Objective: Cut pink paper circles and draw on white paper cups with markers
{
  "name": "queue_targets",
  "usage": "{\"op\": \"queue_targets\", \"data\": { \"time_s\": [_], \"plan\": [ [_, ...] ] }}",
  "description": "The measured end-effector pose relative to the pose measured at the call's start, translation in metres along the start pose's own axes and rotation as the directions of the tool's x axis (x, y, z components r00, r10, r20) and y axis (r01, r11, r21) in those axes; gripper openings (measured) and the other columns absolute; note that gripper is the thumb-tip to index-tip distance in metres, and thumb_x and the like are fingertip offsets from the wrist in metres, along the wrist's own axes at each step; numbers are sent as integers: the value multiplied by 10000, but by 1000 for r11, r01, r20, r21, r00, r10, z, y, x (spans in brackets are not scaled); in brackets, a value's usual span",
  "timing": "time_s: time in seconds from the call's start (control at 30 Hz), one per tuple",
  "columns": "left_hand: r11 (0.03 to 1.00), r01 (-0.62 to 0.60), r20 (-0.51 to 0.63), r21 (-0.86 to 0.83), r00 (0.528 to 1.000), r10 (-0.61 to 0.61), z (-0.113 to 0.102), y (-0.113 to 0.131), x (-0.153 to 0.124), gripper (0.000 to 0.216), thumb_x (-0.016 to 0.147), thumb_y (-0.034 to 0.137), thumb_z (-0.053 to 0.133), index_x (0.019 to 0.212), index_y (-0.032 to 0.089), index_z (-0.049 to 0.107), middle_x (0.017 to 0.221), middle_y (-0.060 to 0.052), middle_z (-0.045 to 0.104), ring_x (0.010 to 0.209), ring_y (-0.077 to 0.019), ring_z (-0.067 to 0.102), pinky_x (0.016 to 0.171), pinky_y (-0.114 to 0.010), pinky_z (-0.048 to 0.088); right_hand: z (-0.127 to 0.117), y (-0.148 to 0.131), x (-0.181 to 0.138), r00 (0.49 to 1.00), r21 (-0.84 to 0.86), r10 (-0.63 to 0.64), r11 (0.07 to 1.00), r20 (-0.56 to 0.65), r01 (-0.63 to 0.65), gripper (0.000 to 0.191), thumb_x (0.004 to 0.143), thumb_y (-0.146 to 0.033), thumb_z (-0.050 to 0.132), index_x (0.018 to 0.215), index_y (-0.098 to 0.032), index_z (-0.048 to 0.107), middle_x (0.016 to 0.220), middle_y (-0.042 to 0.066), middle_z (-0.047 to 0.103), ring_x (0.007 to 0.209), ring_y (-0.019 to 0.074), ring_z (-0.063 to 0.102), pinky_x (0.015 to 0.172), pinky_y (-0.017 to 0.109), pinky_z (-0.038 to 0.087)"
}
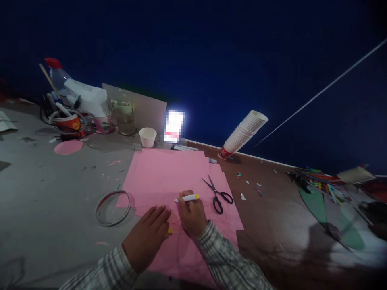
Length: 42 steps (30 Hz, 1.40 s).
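Pink circle [68,147] cut; marking pink paper [169,169] likely unfinished, right hand [193,214] holding marker [190,197]; cannot tell grip of left hand [151,230].

To the right, the right hand [192,214] is hemmed by the scissors [215,191]; opposite, the left hand [147,233] is bordered by the ring [110,224]. Over the paper [172,169], open room is offered ahead, bounded beyond by the cup [148,139], the lit screen [174,125] and the cup stack [244,135].
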<state>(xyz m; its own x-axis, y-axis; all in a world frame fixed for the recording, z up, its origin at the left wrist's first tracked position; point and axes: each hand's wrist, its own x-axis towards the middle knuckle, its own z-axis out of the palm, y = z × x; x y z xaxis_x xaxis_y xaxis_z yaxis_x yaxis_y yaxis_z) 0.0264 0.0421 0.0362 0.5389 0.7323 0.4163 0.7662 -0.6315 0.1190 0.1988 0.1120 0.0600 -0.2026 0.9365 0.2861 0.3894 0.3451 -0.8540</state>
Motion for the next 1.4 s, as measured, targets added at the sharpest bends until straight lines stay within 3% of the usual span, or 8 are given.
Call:
{"op": "queue_targets", "data": {
  "time_s": [0.3, 0.47, 0.63, 0.77, 0.87, 0.97, 1.2, 1.4],
  "plan": [
    [984, 36, -133, -176, 989, -61, -3, -3, -2, 201, 922, 159, 510, 1090, 175, 619, 1234, -103, 687, 1244, -239, 561, 1102, -477, 390, -10, 6, 11, 916, 727, 336, 682, -218, -77, 203, 834, -390, 685, 772, -214, 605, 564, -55, 502, 561, 139, 546, 644, 309, 523],
    [876, 158, -271, -456, 913, -306, -21, -9, 10, 188, 931, 181, 481, 1042, 188, 632, 1025, -90, 733, 1020, -201, 664, 981, -395, 499, -24, 0, 18, 934, 899, 354, 423, -47, -115, 207, 739, -417, 781, 786, -239, 687, 533, -65, 528, 554, 135, 562, 793, 387, 546],
    [365, 384, 91, -848, 785, -613, -32, -8, 32, 216, 913, 355, 533, 950, 177, 650, 690, -23, 679, 598, -158, 655, 554, -263, 524, -21, -9, 10, 961, 921, 253, 337, 113, -197, 304, 742, -494, 768, 864, -217, 742, 626, -1, 683, 691, 192, 658, 910, 441, 506],
    [-204, 270, 336, -941, 667, -665, -26, -4, 42, 275, 869, 429, 599, 976, 176, 623, 584, 37, 581, 503, -133, 582, 492, -257, 488, -19, -12, 6, 970, 923, 199, 326, 142, -202, 403, 797, -567, 686, 935, -198, 767, 719, 55, 750, 768, 225, 690, 896, 434, 506],
    [-356, 217, 410, -909, 614, -674, -23, -5, 43, 333, 770, 438, 710, 936, 157, 647, 724, -1, 618, 555, -127, 575, 490, -273, 506, -18, -12, 4, 977, 912, 180, 371, 112, -173, 366, 794, -520, 712, 952, -193, 764, 735, 61, 759, 766, 227, 694, 849, 415, 520],
    [-232, 307, 379, -923, 615, -691, -23, -7, 42, 350, 744, 442, 719, 918, 143, 660, 690, -6, 609, 551, -130, 564, 488, -271, 504, -17, -12, 2, 980, 903, 187, 405, 73, -145, 335, 808, -499, 707, 919, -188, 761, 665, 40, 730, 693, 208, 676, 781, 393, 531],
    [496, 422, 22, -759, 778, -628, -23, -10, 38, 241, 876, 333, 533, 934, 177, 707, 793, -60, 699, 686, -161, 645, 606, -262, 513, -16, -11, 1, 968, 844, 247, 508, 47, -171, 401, 785, -575, 692, 769, -176, 727, 495, -18, 581, 538, 165, 598, 577, 302, 481],
    [728, 329, -164, -602, 841, -516, -22, -10, 37, 238, 921, 285, 492, 964, 163, 692, 841, -84, 725, 752, -172, 684, 657, -262, 539, -17, -5, 0, 961, 763, 277, 618, 15, -190, 424, 814, -579, 644, 735, -167, 707, 485, -34, 502, 489, 125, 521, 495, 244, 402]
  ]
}}
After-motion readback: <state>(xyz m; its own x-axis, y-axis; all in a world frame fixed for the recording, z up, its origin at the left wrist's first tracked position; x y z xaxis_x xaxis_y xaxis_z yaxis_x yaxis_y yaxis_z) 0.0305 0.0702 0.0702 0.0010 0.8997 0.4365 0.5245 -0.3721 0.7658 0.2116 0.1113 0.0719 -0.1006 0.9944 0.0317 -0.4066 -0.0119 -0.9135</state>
